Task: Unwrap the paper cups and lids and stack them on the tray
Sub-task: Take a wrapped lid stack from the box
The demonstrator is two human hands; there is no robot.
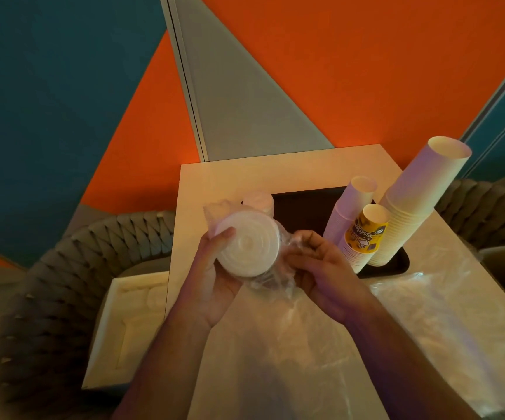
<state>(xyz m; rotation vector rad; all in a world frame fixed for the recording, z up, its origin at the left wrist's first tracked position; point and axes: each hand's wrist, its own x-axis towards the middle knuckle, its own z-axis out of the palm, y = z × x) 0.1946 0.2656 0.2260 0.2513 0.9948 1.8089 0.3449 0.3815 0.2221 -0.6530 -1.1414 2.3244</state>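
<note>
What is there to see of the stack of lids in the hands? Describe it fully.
The stack of lids is white, round, with concentric rings on its top face, which is turned toward the camera. It looks like thin plastic. Clear plastic wrap clings around it. The left hand grips it, held above the table, while the right hand pinches the wrap.

3 cup stacks [409,207], 2 lid stacks [246,248], 1 tray [302,204], 2 hands [215,283].
</note>
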